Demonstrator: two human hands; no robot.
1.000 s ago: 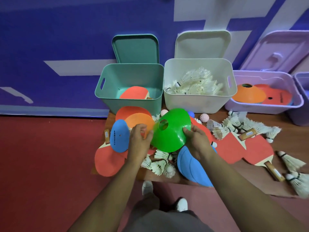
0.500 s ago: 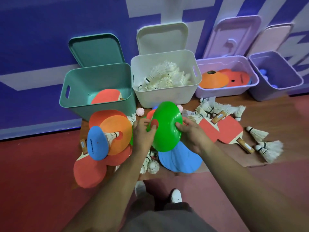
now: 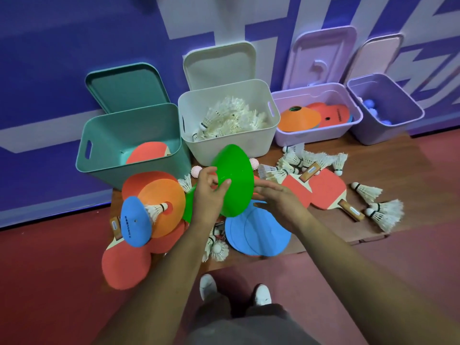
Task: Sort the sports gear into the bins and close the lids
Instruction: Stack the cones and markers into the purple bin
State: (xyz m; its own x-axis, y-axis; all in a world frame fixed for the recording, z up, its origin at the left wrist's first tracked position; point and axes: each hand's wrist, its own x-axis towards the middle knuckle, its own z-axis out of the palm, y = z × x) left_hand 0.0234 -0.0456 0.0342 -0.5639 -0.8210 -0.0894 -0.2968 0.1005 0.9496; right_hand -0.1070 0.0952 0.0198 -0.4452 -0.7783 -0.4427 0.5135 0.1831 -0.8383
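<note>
Though the green cone (image 3: 234,180) blocks the front of the white bin (image 3: 249,145) behind it, you can see the left hand (image 3: 211,195) gripping its left edge, thumb across the face, with the cone tipped up on edge over the blue cones (image 3: 256,232). The right hand (image 3: 276,202) is flat with fingers spread by the cone's lower right rim. Touching or not, can't tell. Balls in the far purple bin (image 3: 388,120) are just a blur.
</note>
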